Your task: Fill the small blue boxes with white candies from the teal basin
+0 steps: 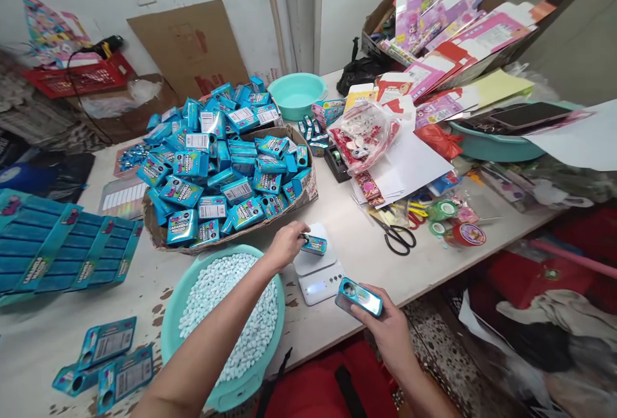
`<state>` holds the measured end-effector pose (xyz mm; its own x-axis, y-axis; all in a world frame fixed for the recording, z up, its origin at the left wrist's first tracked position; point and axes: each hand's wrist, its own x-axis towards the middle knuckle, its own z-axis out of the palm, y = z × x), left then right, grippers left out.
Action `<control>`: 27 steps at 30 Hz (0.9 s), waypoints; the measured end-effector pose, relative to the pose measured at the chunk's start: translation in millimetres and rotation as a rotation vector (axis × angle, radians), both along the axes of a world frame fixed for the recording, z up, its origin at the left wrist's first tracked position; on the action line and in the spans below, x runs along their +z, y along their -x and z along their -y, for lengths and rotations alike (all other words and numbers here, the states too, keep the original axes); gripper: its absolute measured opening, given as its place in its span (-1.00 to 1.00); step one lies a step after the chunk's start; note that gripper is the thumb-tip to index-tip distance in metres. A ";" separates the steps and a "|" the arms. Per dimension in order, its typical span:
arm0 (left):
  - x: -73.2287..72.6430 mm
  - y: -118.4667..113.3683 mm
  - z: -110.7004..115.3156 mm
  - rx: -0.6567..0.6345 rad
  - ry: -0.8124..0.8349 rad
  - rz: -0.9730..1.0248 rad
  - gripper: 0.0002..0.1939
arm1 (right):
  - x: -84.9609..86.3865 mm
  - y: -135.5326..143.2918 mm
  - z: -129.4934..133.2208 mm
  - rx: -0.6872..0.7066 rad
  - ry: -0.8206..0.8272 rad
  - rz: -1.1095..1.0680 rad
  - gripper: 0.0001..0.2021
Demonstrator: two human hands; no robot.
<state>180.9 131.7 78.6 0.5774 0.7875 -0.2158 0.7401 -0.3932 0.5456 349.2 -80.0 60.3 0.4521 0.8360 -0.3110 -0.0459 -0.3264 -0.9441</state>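
My left hand (288, 245) reaches over a white digital scale (311, 265), its fingers pinched together at the left end of a small blue candy box (315, 245) standing on the plate. What the fingertips hold, if anything, is hidden. In my right hand (383, 319) is another blue candy box (364, 299), tilted, with a round hole at its left end, just in front of the scale. Under my left forearm sits a turquoise basin (169, 331) full of pale blue-white candies (226, 308).
Behind the basin, a cardboard carton (311, 194) overflows with blue candy boxes. Several more boxes (118, 363) lie at the front left, beside stacked display trays (62, 244). Black-handled scissors (398, 238), tape rolls (441, 210) and papers (409, 161) lie to the right.
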 end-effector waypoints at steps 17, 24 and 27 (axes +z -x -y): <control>11.0 38.8 44.9 0.227 -0.019 0.052 -0.66 | 9.7 20.2 -6.1 0.119 0.038 0.073 -0.60; 66.8 236.7 117.6 1.201 -0.272 -0.221 -0.50 | 6.0 40.2 -26.1 0.182 0.032 0.048 -0.56; 30.7 300.6 110.9 1.305 -0.218 -0.494 -0.47 | 1.9 43.4 -45.8 0.145 -0.014 0.060 -0.54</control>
